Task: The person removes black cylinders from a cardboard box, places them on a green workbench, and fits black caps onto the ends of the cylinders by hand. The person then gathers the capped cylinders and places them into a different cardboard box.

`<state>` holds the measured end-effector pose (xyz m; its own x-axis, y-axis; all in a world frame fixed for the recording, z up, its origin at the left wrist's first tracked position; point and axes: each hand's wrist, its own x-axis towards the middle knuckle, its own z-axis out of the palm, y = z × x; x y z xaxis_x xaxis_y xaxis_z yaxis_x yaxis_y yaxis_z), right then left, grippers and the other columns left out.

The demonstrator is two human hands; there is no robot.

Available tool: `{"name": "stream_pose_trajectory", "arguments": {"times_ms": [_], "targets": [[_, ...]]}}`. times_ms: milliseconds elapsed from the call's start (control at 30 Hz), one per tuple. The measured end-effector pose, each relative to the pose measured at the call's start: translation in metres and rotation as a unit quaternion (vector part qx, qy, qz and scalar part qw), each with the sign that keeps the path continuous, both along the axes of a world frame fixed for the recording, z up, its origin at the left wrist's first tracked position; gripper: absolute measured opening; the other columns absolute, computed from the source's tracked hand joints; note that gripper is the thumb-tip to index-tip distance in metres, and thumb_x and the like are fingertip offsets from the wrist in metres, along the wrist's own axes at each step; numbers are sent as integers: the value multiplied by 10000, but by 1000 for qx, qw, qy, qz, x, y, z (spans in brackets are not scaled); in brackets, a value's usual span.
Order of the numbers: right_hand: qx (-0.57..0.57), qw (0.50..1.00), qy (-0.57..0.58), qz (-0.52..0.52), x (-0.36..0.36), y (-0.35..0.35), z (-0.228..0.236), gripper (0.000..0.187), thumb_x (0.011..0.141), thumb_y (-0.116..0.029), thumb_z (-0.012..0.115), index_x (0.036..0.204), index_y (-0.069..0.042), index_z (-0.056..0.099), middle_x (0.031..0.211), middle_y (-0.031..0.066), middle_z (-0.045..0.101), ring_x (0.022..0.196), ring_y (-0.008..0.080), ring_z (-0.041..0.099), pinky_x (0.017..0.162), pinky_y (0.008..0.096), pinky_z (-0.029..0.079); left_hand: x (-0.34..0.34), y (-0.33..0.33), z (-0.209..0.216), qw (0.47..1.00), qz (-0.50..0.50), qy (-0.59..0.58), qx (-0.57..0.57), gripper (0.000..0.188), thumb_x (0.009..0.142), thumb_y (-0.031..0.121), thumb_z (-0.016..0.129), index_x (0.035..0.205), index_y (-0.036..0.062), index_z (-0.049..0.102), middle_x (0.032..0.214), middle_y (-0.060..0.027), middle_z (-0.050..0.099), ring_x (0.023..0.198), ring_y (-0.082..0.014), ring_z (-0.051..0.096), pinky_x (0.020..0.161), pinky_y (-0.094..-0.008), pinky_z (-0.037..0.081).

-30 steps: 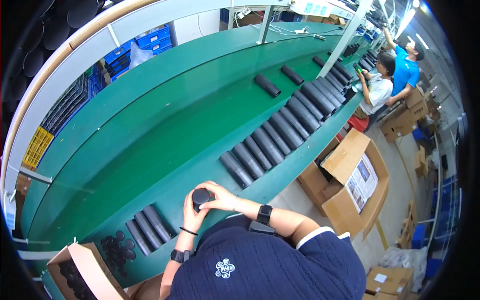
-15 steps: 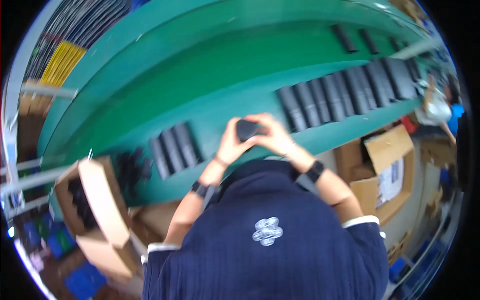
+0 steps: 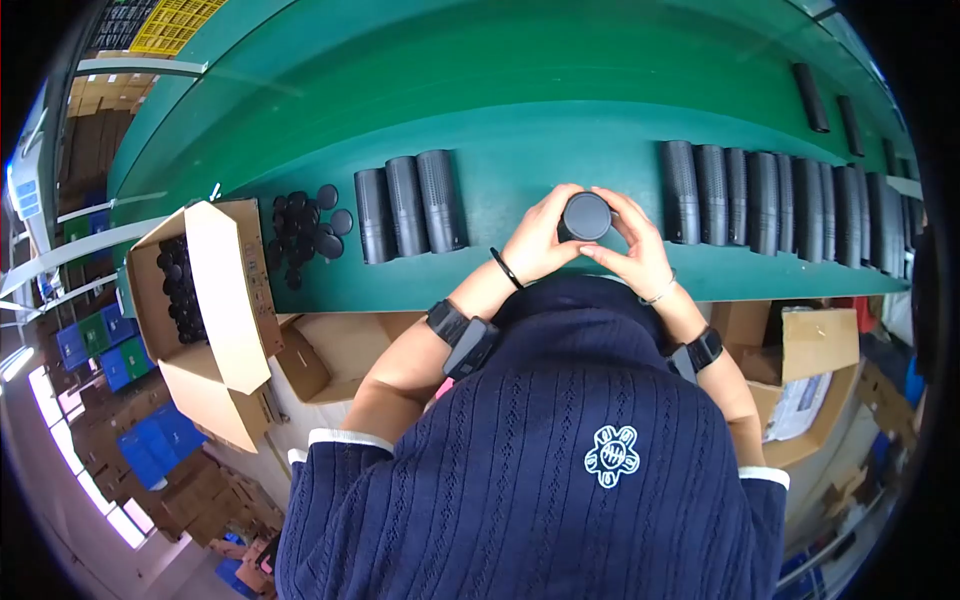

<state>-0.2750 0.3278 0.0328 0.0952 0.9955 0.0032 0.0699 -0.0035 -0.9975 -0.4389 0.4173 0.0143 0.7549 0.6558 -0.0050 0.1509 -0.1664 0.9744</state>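
Between my two hands stands a black tube (image 3: 587,216), seen end-on with its round, flat cap facing up; its length below is hidden. My left hand (image 3: 540,238) wraps its left side. My right hand (image 3: 640,252) curves round the right side, thumb and fingers closed about the cap's rim. To the left, three black ribbed tubes (image 3: 408,205) lie side by side on the green table (image 3: 520,150). Beyond them is a loose pile of round black caps (image 3: 300,228). A long row of similar tubes (image 3: 765,200) lies to the right of my hands.
At the left table edge an open cardboard box (image 3: 235,290) holds many black caps (image 3: 180,300). Another open carton (image 3: 340,350) sits below the table edge, and one (image 3: 820,345) stands at the right. Several more tubes (image 3: 812,98) lie on the green surface at the far right.
The view has turned and sharpened, shifting the tubes and boxes across it. The tube in my hands has tipped so its round cap faces up. Both hands keep hold of it.
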Motion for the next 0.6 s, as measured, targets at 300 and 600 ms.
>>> {"name": "stream_pose_trajectory", "arguments": {"times_ms": [300,600], "targets": [[-8,1000,13,6,2,1,1,622,757,-57,737,1312,-9,463,1312,125,459,1243,231,454,1042,353,382,6,-3,-2,997,44,-5,66,587,664,108,765,1174,28,486,1115,-138,585,1049,-292,591,894,-367,472],[-48,993,105,-29,4,5,-3,418,898,-72,554,1308,-10,504,1304,107,474,1222,194,448,994,281,373,12,-8,-8,969,12,-100,-227,498,884,160,559,1320,43,349,1241,-142,438,1209,-248,422,1017,-354,351]]}}
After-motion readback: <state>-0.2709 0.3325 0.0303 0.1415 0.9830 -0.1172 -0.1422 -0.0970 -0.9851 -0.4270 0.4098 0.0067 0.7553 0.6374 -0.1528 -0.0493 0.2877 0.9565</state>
